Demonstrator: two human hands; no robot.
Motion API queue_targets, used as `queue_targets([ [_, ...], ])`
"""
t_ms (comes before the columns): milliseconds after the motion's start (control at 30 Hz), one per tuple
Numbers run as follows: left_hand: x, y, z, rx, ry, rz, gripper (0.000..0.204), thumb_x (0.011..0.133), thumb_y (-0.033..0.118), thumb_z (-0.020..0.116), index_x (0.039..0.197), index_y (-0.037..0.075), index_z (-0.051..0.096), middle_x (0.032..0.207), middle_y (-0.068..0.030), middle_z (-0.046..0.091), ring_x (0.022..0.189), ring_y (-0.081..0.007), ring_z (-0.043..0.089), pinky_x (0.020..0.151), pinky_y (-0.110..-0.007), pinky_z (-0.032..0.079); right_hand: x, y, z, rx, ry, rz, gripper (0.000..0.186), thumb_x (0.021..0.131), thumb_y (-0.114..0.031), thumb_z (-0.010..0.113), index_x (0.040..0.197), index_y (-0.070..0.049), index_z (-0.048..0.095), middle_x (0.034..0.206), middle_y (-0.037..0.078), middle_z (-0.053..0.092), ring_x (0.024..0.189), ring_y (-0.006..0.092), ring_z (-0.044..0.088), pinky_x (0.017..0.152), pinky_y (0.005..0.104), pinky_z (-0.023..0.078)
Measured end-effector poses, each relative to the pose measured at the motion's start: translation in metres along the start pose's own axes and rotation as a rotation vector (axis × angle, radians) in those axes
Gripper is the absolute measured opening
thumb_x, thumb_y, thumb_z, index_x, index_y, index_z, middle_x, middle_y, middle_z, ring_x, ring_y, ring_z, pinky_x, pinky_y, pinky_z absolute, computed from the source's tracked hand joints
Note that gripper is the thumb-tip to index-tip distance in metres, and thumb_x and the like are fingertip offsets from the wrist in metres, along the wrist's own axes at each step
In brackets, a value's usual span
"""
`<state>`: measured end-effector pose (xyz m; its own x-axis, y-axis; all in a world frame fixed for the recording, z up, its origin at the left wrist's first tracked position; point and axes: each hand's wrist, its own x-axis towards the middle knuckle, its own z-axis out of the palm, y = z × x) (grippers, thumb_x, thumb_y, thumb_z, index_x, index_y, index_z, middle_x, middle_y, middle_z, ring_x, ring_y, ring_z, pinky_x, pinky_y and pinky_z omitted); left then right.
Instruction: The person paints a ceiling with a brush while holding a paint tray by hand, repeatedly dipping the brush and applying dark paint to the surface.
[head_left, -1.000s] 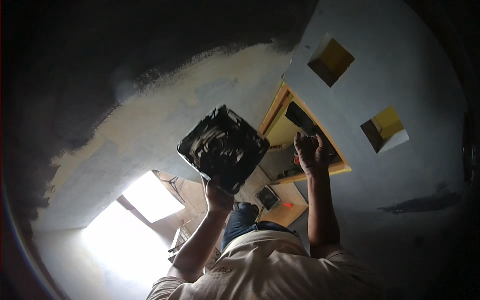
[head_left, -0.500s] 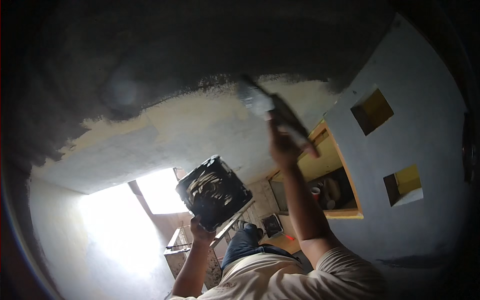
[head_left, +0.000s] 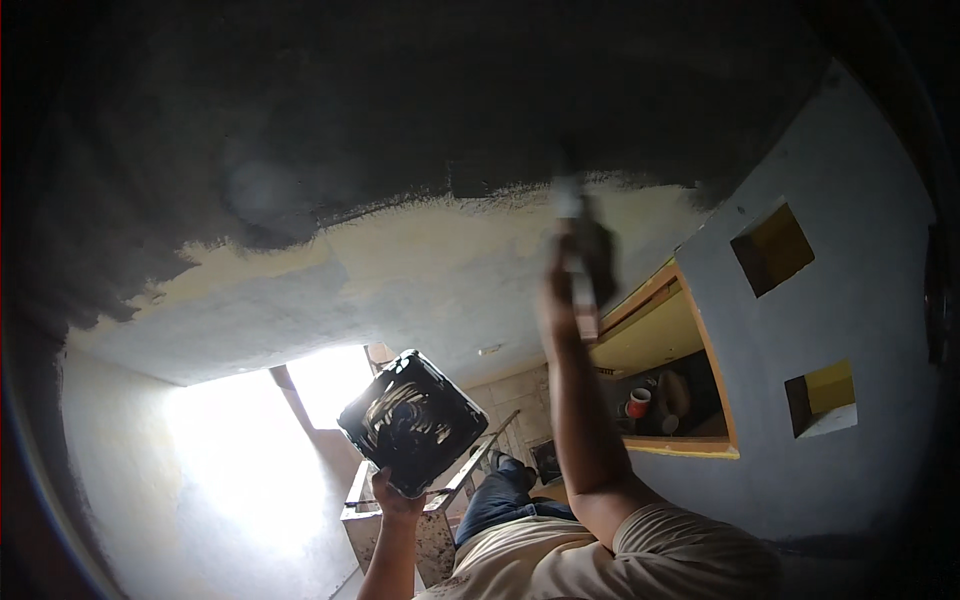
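My left hand grips the lower corner of a square black tray smeared with dark and pale streaks. My raised right hand is closed on a long, flat, dark tool with a pale part, blurred by motion. The tool's tip lies over the ragged edge between a dark coated surface and a pale cream band; whether it touches the surface I cannot tell.
On the right, a grey wall has two square niches and an orange-framed recess holding a red cup. A paint-spotted step ladder stands by my legs. Bright openings show at lower left.
My right hand has risen from beside the recess toward the dark edge with the tool, swinging it more upright. The tray and left hand sit lower in view, and the whole view has shifted.
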<state>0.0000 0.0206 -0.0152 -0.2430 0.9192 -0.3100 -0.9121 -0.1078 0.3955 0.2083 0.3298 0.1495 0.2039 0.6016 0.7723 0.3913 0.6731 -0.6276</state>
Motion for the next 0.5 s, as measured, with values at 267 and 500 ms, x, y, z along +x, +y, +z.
queue_targets([
  [267,0.020,-0.008,-0.005,0.029,-0.064,-0.069,0.070,0.083,0.032,0.072,0.145,0.004,0.053,0.136,-0.0151,0.065,0.124,-0.0328,0.064,0.109,-0.047,0.051,-0.023,-0.114,0.116,0.400,-0.883,0.075,0.063,0.091,-0.012,0.069,0.151,-0.014,0.051,0.090,0.011,0.070,0.071,0.0266,0.068,0.073,0.0408,0.057],
  [500,0.011,-0.001,-0.021,0.003,-0.059,-0.078,0.068,0.085,0.031,0.070,0.145,0.003,0.052,0.138,-0.0163,0.064,0.125,-0.0338,0.064,0.110,-0.049,0.050,-0.027,0.046,0.026,0.251,-0.197,0.240,0.036,0.100,-0.014,0.062,0.134,-0.002,0.059,0.114,0.008,0.070,0.085,0.0178,0.070,0.069,0.0309,0.057],
])
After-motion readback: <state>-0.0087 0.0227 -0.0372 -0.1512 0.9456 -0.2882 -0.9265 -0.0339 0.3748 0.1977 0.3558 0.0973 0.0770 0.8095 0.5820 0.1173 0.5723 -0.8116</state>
